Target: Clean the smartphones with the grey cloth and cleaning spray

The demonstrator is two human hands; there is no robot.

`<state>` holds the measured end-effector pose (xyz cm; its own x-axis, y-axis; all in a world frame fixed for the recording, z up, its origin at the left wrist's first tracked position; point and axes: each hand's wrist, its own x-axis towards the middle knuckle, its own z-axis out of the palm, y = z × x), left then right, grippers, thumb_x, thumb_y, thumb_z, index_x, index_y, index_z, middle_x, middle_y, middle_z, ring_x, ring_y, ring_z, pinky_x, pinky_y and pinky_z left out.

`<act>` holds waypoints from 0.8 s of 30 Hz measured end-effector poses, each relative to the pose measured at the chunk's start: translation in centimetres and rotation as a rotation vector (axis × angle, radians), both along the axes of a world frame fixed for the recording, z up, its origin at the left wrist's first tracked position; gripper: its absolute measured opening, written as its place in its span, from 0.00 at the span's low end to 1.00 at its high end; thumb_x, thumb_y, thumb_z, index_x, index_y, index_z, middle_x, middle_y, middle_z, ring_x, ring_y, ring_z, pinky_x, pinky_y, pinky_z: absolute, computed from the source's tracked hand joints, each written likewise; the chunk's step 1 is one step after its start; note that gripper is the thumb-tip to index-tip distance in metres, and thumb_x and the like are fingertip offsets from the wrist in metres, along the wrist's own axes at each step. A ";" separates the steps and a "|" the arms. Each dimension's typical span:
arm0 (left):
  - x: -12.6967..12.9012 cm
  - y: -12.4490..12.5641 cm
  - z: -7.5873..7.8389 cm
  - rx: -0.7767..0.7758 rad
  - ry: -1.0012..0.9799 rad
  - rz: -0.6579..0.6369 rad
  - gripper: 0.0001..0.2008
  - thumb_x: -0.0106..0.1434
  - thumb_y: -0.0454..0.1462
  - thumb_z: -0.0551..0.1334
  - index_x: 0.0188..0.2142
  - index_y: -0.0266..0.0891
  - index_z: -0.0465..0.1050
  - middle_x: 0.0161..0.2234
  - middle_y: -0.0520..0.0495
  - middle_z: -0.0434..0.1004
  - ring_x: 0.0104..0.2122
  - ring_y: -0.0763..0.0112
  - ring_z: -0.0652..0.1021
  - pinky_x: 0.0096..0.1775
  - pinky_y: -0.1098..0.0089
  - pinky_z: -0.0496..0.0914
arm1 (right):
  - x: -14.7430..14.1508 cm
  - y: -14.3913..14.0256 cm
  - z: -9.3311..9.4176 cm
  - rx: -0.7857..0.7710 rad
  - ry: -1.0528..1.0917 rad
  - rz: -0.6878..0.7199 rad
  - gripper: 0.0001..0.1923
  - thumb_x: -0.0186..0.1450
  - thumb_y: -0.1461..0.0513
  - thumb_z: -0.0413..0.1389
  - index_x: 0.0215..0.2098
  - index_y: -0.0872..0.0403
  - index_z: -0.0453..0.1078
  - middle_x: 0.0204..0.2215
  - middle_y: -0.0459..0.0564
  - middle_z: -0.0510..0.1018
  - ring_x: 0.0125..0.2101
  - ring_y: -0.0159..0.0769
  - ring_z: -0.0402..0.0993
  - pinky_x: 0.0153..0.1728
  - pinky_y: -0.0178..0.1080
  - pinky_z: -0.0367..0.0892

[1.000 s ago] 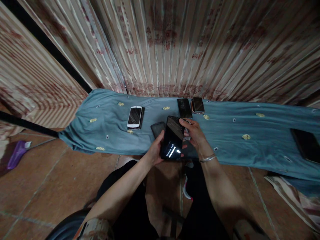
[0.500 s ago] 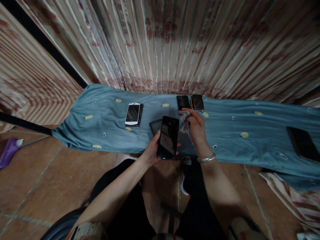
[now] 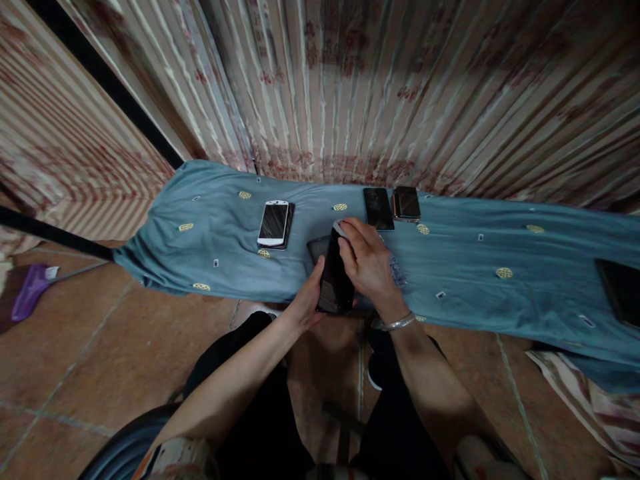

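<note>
My left hand (image 3: pixel 310 297) is closed around the lower left side of a black smartphone (image 3: pixel 334 283), held tilted above the front edge of the cloth. A small grey cloth (image 3: pixel 339 228) is bunched under the fingers of my right hand (image 3: pixel 367 260), which presses it on the upper end of the phone's glossy face. Most of that cloth is hidden by the fingers. Behind the held phone, another dark flat device (image 3: pixel 316 248) lies partly covered. To the right of my right hand, a patch of dark patterned material (image 3: pixel 397 270) shows on the covered surface.
A blue patterned cloth (image 3: pixel 460 267) covers the long narrow table. On it lie a white phone (image 3: pixel 273 223) on a dark one, a black phone (image 3: pixel 379 208), a small stack of dark devices (image 3: pixel 407 203) and a black tablet-like device (image 3: pixel 620 290). Pleated curtains (image 3: pixel 345 93) hang behind.
My right hand has moved left and down with the grey cloth, from beside the phone onto its upper face. The left hand still holds the phone. The view has shifted slightly.
</note>
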<state>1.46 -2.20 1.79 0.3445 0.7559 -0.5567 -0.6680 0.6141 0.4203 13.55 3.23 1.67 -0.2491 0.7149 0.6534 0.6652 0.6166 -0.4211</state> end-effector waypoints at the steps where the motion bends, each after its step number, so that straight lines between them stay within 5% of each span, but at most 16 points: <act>1: -0.1 0.1 0.0 0.001 0.010 0.002 0.25 0.70 0.50 0.50 0.54 0.37 0.72 0.41 0.39 0.83 0.38 0.60 0.82 0.42 0.58 0.76 | -0.1 -0.1 -0.1 0.015 -0.013 0.016 0.18 0.71 0.62 0.46 0.55 0.56 0.69 0.53 0.58 0.75 0.53 0.45 0.70 0.56 0.50 0.67; 17: -0.6 0.9 0.7 -0.039 0.000 0.210 0.22 0.72 0.44 0.49 0.52 0.34 0.74 0.40 0.43 0.83 0.43 0.65 0.81 0.50 0.65 0.72 | -1.0 -2.2 -0.5 -0.030 -0.049 0.177 0.20 0.71 0.67 0.44 0.56 0.54 0.72 0.52 0.54 0.77 0.51 0.42 0.70 0.55 0.48 0.71; 24: -1.6 1.7 0.3 -0.069 -0.025 0.285 0.20 0.71 0.43 0.52 0.29 0.36 0.75 0.22 0.53 0.76 0.22 0.78 0.75 0.30 0.78 0.71 | -1.6 -3.8 -1.0 -0.066 -0.026 0.284 0.22 0.70 0.69 0.45 0.58 0.54 0.69 0.53 0.55 0.76 0.54 0.41 0.69 0.56 0.48 0.71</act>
<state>-0.12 -0.49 2.04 0.1379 0.7847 -0.6043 -0.8275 0.4266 0.3651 11.96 -0.53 0.69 -0.4614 0.6549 0.5986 0.4804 0.7516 -0.4520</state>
